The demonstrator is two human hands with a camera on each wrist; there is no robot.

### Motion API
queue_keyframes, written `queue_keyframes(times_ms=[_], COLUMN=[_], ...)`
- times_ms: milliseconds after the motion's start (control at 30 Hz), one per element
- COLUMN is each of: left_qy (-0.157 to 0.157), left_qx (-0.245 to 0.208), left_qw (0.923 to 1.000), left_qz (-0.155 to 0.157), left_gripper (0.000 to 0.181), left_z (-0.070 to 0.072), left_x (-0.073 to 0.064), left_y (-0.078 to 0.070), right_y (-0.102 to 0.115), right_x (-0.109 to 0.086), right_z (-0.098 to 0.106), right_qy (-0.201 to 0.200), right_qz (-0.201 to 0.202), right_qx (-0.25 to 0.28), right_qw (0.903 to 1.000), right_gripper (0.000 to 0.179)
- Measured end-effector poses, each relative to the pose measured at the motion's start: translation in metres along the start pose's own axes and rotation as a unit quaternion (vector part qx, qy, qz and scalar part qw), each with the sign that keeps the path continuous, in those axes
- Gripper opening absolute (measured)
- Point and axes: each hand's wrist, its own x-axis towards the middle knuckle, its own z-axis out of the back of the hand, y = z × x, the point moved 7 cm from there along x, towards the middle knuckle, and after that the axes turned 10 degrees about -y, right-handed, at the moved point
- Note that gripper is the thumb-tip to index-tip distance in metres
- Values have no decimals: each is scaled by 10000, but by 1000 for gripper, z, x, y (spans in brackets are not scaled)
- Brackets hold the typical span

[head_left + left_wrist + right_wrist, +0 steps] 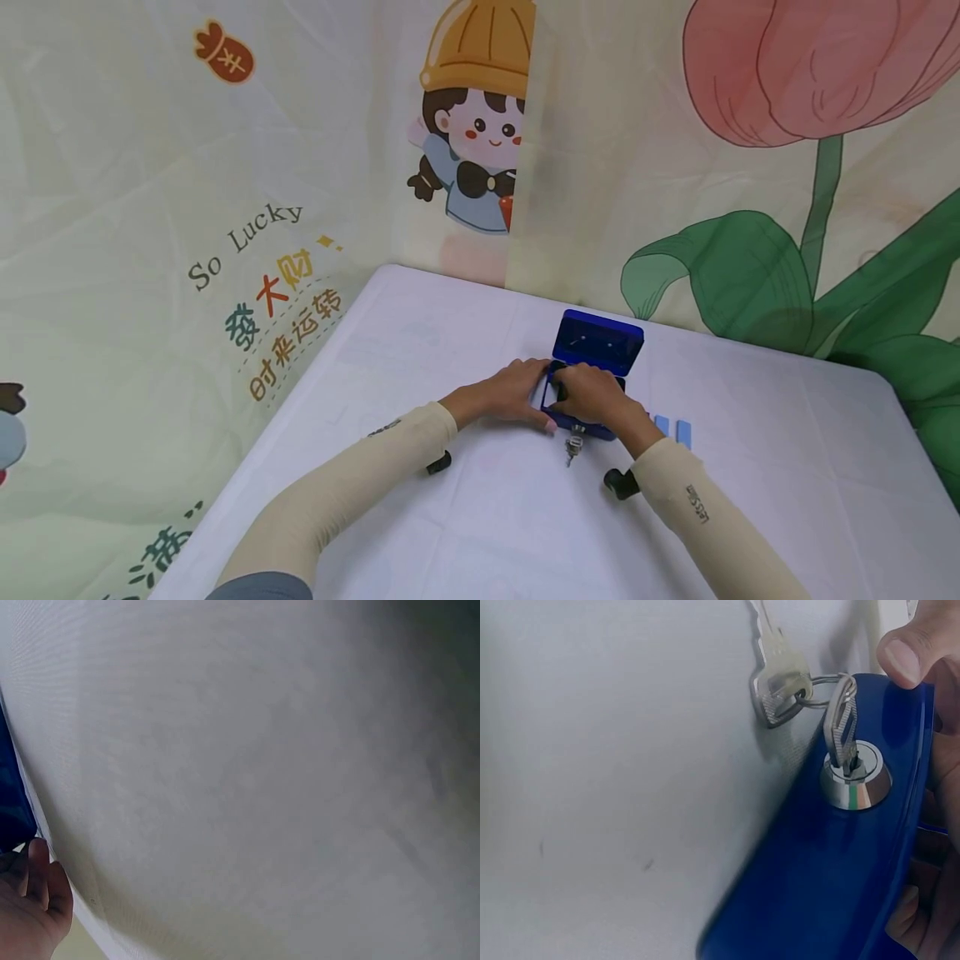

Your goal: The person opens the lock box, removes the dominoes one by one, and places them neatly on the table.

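Observation:
A blue metal cash box (603, 431) stands on the white table with its lid (600, 343) raised at the back. In the right wrist view, a key sits in the silver lock (859, 791) on the box front, and a second key (776, 682) hangs from the same ring. My left hand (517, 390) holds the box's left side, its thumb (901, 660) at the front corner. The right hand (592, 393) reaches down into the box with bent fingers; what they touch or hold inside is hidden. Beside a blue edge, the left wrist view shows some fingers (41, 881).
Two light blue flat pieces (683, 433) lie on the table (480, 517) right of the box, partly behind the right forearm. Black wrist devices (621, 483) show under both sleeves. A printed cloth (600, 167) hangs behind the table.

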Motion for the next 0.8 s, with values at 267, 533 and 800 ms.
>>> queue_keyframes(times_ms=[267,533,800], left_qy=[14,27,0], left_qx=[3,66,45], left_qw=[10000,10000,9999], left_qz=[56,55,146], left_gripper=[115,115,115], left_z=[0,0,0], left_x=[-1,0,1], left_y=[0,0,0], right_y=[0,-4,-11], right_x=[-2,-5,-9], right_z=[3,8,12], right_qy=[36,-71,-135], right_qz=[-34,-67,-80], right_qx=[-2,-11,-46], right_qw=[10000,10000,9999], right_gripper=[46,45,46])
